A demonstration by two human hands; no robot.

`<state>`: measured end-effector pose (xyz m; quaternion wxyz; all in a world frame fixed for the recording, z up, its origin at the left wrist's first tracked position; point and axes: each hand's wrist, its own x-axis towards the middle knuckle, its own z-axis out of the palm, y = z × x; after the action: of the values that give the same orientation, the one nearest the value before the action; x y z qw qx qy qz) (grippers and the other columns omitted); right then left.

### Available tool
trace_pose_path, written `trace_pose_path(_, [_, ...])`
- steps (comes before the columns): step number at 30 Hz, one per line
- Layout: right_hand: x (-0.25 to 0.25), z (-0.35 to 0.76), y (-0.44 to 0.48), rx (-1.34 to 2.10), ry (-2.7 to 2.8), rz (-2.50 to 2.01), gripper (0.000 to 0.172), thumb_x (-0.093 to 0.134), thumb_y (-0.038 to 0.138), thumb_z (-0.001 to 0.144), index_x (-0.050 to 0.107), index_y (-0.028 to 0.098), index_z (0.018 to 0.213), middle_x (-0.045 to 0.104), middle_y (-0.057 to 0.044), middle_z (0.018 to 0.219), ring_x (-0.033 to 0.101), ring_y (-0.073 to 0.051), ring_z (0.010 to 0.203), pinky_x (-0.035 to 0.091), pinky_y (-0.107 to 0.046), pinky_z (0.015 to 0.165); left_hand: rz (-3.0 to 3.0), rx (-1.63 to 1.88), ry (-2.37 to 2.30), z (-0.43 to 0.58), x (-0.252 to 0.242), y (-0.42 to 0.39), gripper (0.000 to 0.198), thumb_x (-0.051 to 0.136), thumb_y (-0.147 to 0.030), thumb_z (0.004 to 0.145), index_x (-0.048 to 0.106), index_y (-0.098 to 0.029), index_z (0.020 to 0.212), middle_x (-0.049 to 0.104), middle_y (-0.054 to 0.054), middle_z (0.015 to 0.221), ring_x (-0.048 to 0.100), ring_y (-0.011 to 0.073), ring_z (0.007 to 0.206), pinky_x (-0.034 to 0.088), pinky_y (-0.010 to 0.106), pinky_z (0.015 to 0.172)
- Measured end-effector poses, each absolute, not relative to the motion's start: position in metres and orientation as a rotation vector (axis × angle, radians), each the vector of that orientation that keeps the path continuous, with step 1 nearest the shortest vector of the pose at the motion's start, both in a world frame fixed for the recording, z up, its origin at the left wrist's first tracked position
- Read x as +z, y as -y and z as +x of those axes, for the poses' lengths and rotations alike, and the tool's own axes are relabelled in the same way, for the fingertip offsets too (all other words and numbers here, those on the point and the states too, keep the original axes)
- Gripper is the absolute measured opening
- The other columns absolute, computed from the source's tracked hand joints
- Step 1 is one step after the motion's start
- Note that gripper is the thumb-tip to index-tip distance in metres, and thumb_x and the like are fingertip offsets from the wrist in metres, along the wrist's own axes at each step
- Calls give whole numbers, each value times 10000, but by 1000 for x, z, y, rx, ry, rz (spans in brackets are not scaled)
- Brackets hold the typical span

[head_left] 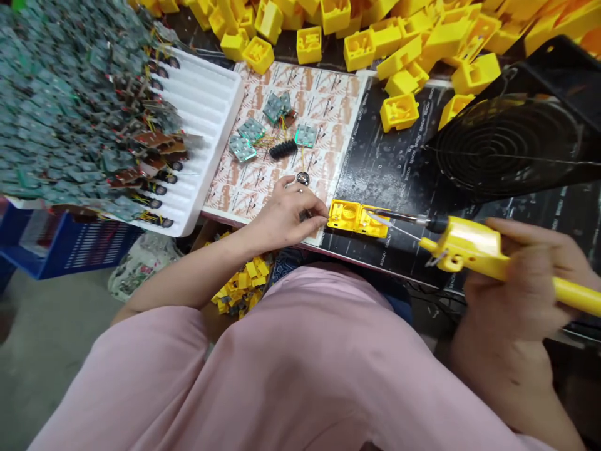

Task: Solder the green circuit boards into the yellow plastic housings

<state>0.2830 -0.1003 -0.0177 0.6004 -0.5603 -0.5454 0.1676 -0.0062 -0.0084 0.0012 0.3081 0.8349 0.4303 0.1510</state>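
An opened yellow plastic case [345, 216] lies on the dark bench near its front edge, its two halves side by side. With thumb and forefinger closed at the left end of the case, my left hand [288, 213] holds it. My right hand [530, 282] is wrapped round a yellow soldering iron [472, 244] that has a solder feed tube. The iron's metal tip points left and reaches over the right half of the case; whether it touches cannot be made out. A small round part [303, 178] on wires lies just beyond my left hand.
Several green circuit boards [252, 129] with wires lie on the patterned sheet [323, 94]. A white foam tray [206, 94] heaped with boards stands left. Yellow housings [399, 113] pile up at the back. A black fan [498, 150] stands right; a blue crate [79, 244] sits lower left.
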Motion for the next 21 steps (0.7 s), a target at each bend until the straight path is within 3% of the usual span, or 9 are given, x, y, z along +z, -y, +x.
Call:
trace_pose_path(2, [-11,281,109,395,1265,-1304,315,757,371,810,743,302,1117,729,-21,844,629,-149,603,483,-282,470,2277,362,-1134,-4,3,8,165,585,-298,856,713,-209,801,733,-8,836,627,175,899,290,495,1139])
trace_pose_path(6, [0,282,118,441,1502,-1293,499,847,223,698,715,320,1169,764,-15,904,680,-153,612,559,-271,509,2456,319,-1133,1,2,9,202,533,-278,858,707,-194,800,709,8,755,607,187,827,347,480,1109])
trace_pose_path(10, [6,283,115,449,1689,-1246,471,842,157,697,708,293,1128,767,-11,900,730,-174,727,623,-270,630,2576,322,-1122,3,1,10,227,499,-272,876,697,-184,807,705,26,758,604,194,807,399,458,1068])
trace_pose_path(15, [5,283,104,397,1849,-997,330,852,166,691,668,230,956,729,-14,761,712,-166,653,585,-239,510,2648,358,-1090,4,0,10,223,496,-258,888,695,-184,821,698,35,775,608,197,821,414,459,1046])
trace_pose_path(21, [13,278,87,373,1973,-928,235,815,172,752,606,208,854,695,-12,716,689,-120,626,544,-185,504,2767,276,-1044,8,3,7,222,491,-240,870,681,-189,767,699,35,752,608,211,809,423,464,1006])
